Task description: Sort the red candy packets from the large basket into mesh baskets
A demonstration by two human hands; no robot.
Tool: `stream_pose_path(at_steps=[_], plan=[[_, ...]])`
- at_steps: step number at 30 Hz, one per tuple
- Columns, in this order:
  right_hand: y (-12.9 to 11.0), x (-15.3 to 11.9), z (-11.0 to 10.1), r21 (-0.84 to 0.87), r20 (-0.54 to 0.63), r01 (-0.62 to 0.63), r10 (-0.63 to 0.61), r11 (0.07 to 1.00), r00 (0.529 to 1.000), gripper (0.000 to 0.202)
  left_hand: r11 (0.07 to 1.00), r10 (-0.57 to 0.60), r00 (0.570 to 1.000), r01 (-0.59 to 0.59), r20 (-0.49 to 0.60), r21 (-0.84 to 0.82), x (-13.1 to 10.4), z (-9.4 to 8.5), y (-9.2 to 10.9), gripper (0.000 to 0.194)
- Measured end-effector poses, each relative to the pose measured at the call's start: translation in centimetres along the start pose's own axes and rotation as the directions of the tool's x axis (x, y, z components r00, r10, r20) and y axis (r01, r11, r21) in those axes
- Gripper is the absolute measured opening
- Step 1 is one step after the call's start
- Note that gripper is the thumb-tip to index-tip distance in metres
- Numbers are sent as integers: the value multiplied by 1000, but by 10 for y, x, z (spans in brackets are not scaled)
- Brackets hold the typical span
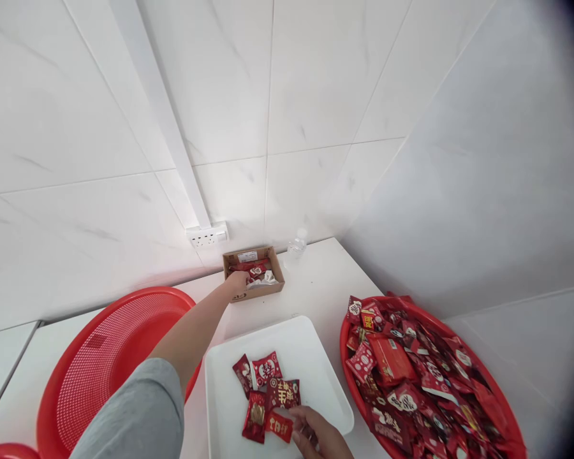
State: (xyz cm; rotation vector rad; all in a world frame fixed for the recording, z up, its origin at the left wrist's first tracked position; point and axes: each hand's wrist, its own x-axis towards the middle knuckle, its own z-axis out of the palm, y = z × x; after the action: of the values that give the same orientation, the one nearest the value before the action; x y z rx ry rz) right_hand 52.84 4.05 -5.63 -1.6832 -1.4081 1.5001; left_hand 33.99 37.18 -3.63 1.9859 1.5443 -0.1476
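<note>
My left hand (240, 281) reaches into a small cardboard box (264, 291) by the wall. Its fingers curl down among red snack packets (257, 270) and crumpled white wrapping (269, 277); what they hold is hidden. Low in the view, my right hand (319, 433) pinches the edge of a small bright red packet (280, 426) over a white tray (316, 347). Around it on the tray lie a dark red square packet (283, 391), a red packet with a clear gold window (255, 414), a pink-red packet (266, 368) and a narrow dark red packet (242, 375).
To the right, a red basket (343, 357) is heaped with wrapped red packets. A red mesh basket (100, 376) on the left holds one small packet. A clear plastic bottle (297, 245) stands beside the box. A socket strip (207, 235) is on the tiled wall.
</note>
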Motion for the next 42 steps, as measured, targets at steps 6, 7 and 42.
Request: stream_pose_path(at_steps=[6, 7, 42], plan=[[-21, -6, -9, -261, -63, 94, -114, 961, 991, 35, 991, -40, 952, 0, -304, -131, -64, -1, 8, 27], [-24, -5, -11, -317, -77, 114, -146, 942, 986, 35, 988, -33, 941, -20, -336, -153, -83, 6, 9, 30], [-29, 1, -3, -633, -230, 40, -237, 773, 944, 43, 244, -448, 867, -115, -217, -963, -277, 93, -38, 9]])
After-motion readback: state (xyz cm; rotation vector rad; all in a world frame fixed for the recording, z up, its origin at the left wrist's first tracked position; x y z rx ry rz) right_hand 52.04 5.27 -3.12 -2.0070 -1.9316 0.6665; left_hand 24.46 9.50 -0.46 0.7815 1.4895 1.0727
